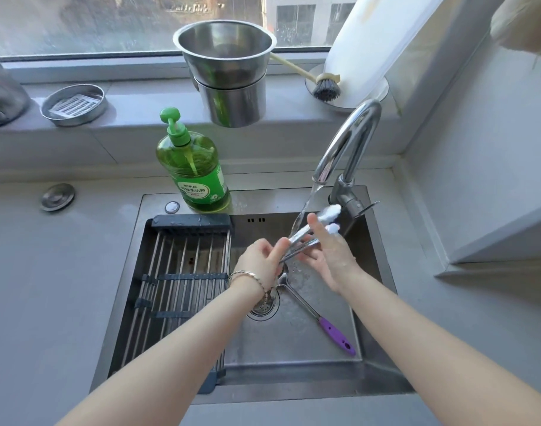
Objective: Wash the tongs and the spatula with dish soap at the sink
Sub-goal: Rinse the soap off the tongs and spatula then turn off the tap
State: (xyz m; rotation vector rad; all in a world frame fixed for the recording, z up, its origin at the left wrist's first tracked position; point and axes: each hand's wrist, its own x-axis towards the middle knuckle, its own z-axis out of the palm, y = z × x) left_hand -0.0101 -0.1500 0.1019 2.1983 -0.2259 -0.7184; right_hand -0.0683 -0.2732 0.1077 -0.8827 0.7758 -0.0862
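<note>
Tongs (306, 233): I see them held over the sink (373, 241), under the faucet (346, 142) stream, white tips up-right.
Left hand (264, 258): fingers closed on the tongs' hinge end.
Right hand (330, 256): fingers wrapped over the arms, soapy.
Spatula (312, 312): lying in the basin below both hands, purple handle toward me.
Dish soap (195, 167): on the sink's back rim, left.

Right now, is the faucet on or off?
On: a stream of water runs from the faucet spout down onto the tongs over the sink.
</note>
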